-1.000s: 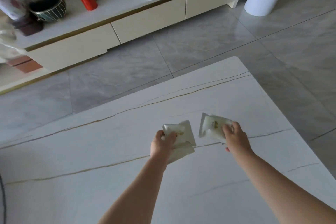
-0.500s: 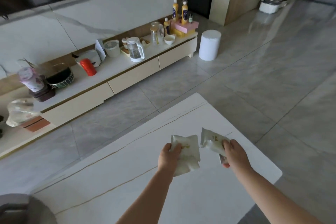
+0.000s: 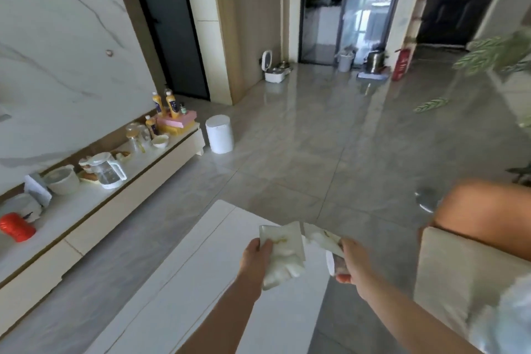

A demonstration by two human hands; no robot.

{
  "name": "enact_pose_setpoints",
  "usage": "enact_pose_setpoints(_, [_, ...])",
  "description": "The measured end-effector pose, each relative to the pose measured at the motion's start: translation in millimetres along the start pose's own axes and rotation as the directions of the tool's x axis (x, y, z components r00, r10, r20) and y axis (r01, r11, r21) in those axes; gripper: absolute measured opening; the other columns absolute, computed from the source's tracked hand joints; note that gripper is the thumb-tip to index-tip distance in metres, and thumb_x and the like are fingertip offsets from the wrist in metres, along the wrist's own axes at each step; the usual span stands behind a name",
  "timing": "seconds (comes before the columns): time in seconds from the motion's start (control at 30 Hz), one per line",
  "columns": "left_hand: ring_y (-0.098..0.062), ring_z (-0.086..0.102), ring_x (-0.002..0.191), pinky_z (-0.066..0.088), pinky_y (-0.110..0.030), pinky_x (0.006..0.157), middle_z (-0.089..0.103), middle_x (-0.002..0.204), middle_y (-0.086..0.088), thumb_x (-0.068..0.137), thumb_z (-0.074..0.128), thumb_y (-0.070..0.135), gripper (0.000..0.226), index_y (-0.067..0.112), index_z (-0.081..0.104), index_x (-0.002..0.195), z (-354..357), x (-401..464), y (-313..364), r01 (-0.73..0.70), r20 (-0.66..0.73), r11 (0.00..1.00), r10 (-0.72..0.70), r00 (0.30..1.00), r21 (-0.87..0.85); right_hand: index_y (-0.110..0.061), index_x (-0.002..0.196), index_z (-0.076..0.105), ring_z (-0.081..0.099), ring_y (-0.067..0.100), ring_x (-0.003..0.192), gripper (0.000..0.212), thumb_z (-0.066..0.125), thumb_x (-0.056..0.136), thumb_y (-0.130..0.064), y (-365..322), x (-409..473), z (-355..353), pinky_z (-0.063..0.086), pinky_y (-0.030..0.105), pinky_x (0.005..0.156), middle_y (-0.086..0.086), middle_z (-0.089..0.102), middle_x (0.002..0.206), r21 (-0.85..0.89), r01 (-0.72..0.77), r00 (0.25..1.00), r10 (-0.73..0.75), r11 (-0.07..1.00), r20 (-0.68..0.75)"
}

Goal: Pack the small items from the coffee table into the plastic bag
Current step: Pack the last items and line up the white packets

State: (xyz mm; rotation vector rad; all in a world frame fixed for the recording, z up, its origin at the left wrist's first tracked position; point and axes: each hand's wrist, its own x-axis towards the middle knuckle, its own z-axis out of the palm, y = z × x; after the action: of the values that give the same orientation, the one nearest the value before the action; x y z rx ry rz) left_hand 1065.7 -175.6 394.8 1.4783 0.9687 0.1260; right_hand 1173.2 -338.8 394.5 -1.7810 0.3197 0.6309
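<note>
Both hands held packets above the worktop's far corner.
The left hand (image 3: pixel 255 260) gripped white packets (image 3: pixel 283 256) over the worktop (image 3: pixel 184 290); the right hand (image 3: pixel 352 263) gripped another packet (image 3: pixel 323 238) past its right edge, above open floor (image 3: pixel 316 158).

White soft packets with yellow print (image 3: pixel 283 256), white marble-look coffee table with thin gold veins (image 3: pixel 201 282), grey glossy floor tiles (image 3: pixel 316 152)

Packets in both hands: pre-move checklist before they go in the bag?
1. Left hand grips its white packets: ok.
2. Right hand grips its packet: ok.
3. Packets lifted off the coffee table: ok.
4. Plastic bag located: cannot tell; a blurred translucent thing at lower right might be it.
5. Bag mouth open: cannot tell.
6. Items left on the table: none on the visible part.
</note>
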Motion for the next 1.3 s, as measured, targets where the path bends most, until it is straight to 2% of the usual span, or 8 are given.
enact_pose_setpoints(0.17, [-0.018,0.065,0.078,0.05,-0.024,0.058,0.067,0.091,-0.005,0.097,0.047,0.025,0.02,0.01,0.06,0.101,83.8,-20.8,27.9,-0.075,0.189,0.996,0.064,0.98,0.051,-0.011,0.075,0.053,0.046,0.016,0.048,0.025,0.037,0.093,-0.015,5.5,-4.8,-88.9,0.044,0.022,0.039,0.007,0.051,0.059,0.177,-0.026,0.994,0.043,0.984,-0.096])
enact_pose_setpoints(0.3, [-0.024,0.067,0.089,0.055,-0.032,0.074,0.07,0.098,-0.009,0.095,0.052,0.027,0.023,0.01,0.064,0.104,164.3,-40.3,38.6,-0.138,0.333,0.986,0.098,0.938,0.098,-0.009,0.073,0.045,0.039,0.01,0.028,0.027,0.032,0.096,-0.014,21.6,1.8,-169.7,0.036,0.018,0.036,0.002,0.043,0.043,0.224,0.043,0.987,-0.007,0.974,-0.158])
enact_pose_setpoints(0.47, [-0.019,0.067,0.08,0.055,-0.033,0.074,0.07,0.088,-0.004,0.093,0.057,0.026,0.015,0.013,0.065,0.092,262.7,-68.4,46.5,-0.161,0.451,0.982,0.099,0.887,0.102,-0.01,0.082,0.045,0.045,0.019,0.048,0.024,0.031,0.098,-0.02,43.3,11.7,-270.4,0.04,0.022,0.044,0.008,0.045,0.063,0.199,0.077,0.947,-0.009,0.977,-0.321])
enact_pose_setpoints(0.57, [-0.03,0.067,0.092,0.053,-0.044,0.089,0.071,0.098,-0.015,0.092,0.059,0.024,0.018,0.007,0.067,0.096,315.5,-81.5,48.1,-0.161,0.504,0.982,0.092,0.859,0.094,-0.015,0.088,0.046,0.053,0.021,0.059,0.019,0.035,0.1,-0.025,56.8,16.2,-320.8,0.047,0.025,0.048,0.005,0.051,0.073,0.18,0.109,0.908,-0.024,0.978,-0.418])
enact_pose_setpoints(0.7, [-0.024,0.065,0.08,0.052,-0.029,0.068,0.07,0.095,-0.014,0.092,0.06,0.024,0.019,0.006,0.066,0.094,379.1,-102.6,40.8,-0.199,0.568,0.971,0.089,0.818,0.134,-0.009,0.092,0.043,0.051,0.023,0.06,0.022,0.033,0.101,-0.027,87.2,17.0,-377.6,0.041,0.024,0.046,0.016,0.053,0.082,0.259,0.12,0.841,0.041,0.959,-0.54])
enact_pose_setpoints(0.8, [-0.022,0.065,0.078,0.052,-0.03,0.069,0.07,0.093,-0.012,0.092,0.059,0.025,0.016,0.01,0.065,0.091,418.7,-115.5,31.2,-0.24,0.615,0.946,0.058,0.787,0.217,-0.009,0.091,0.042,0.053,0.022,0.063,0.022,0.034,0.101,-0.026,118.7,11.2,-407.8,0.044,0.024,0.046,0.012,0.053,0.08,0.375,0.095,0.784,0.163,0.922,-0.599])
enact_pose_setpoints(0.97, [-0.028,0.067,0.087,0.055,-0.035,0.073,0.069,0.098,-0.012,0.092,0.06,0.025,0.019,0.009,0.065,0.1,475.6,-130.7,11.2,-0.233,0.7,0.909,-0.084,0.709,0.344,-0.002,0.104,0.041,0.054,0.032,0.081,0.022,0.036,0.098,-0.022,168.4,6.9,-442.6,0.053,0.042,0.061,0.014,0.051,0.086,0.64,0.017,0.759,0.407,0.768,-0.509])
enact_pose_setpoints(1.3, [-0.031,0.064,0.095,0.056,-0.047,0.085,0.066,0.104,-0.011,0.091,0.051,0.012,0.012,0.014,0.06,0.099,593.2,-99.5,-9.7,-0.464,0.785,0.693,-0.246,0.568,0.552,-0.004,0.104,0.043,0.05,0.025,0.074,0.015,0.042,0.095,-0.017,186.2,50.9,-456.7,0.051,0.031,0.052,0.011,0.047,0.084,0.76,-0.112,0.664,0.618,0.64,-0.422])
